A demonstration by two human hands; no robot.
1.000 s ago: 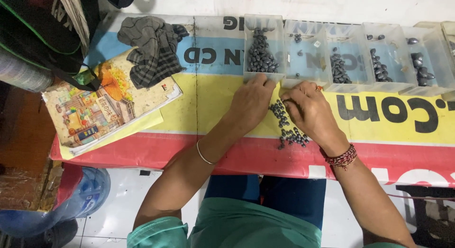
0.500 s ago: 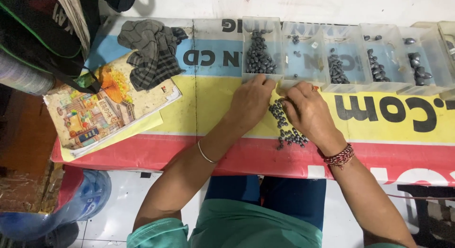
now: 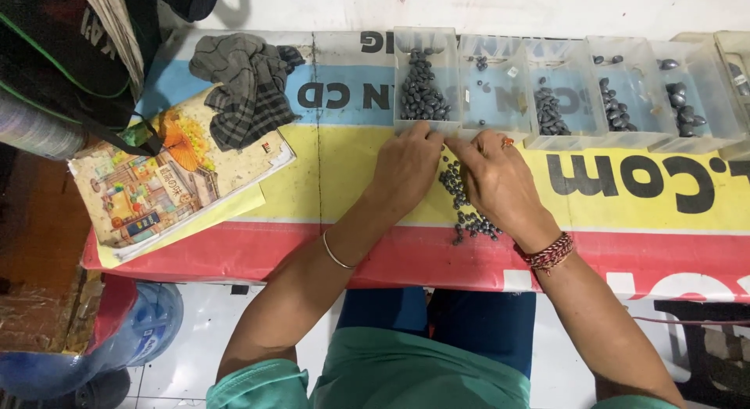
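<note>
Since the earlier frames your hands have crept up the table: a second ago they sat mid-pile, now both are at the front edge of the clear tray row (image 3: 461, 132). Your left hand (image 3: 406, 165) has its fingertips right at the lip of the leftmost clear compartment (image 3: 426, 42), which holds the biggest heap of dark pieces. Your right hand (image 3: 494, 178) is just beside it, fingers bent down onto the top of the loose pile of dark beads (image 3: 469, 217). The pile looks much the same as before, a narrow streak running from between your hands down toward the red strip of the banner table cover (image 3: 312, 253).

Grip: fingers of both hands are drawn close together, pinch-like, but I cannot tell whether either actually holds a bead; the fingertips hide it.

Beads relative to grip: top of the streak is touching or under your right fingers, the rest trails below your right palm, near the wrist with the red bracelet (image 3: 549, 253). Your left hand is beside the pile.

Off to the left: checked cloth (image 3: 242, 85), illustrated book (image 3: 168, 182).
</note>
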